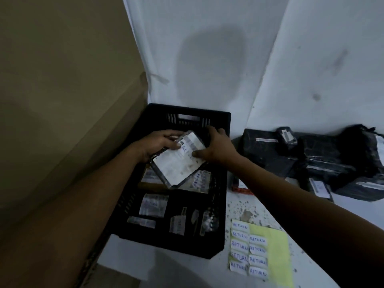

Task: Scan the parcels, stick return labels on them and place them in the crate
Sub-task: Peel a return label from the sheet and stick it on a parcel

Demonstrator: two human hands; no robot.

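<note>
Holding a labelled parcel (178,161) over the black crate (216,249): left hand (159,145) with fingers curled round its edge, right hand (216,147) with thumb pressing the label.

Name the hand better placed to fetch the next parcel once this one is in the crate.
Right, probably. The right hand is on the side of the unprocessed black parcels; the left hand is beside the cardboard box, across the crate.

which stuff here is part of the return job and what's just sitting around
Job:
- flat parcel with white label, held by left hand and right hand
- black plastic crate
- yellow sheet of RETURN stickers
- black wrapped parcels on the table

Lying about:
- tall brown cardboard box
- small red-edged item
</note>
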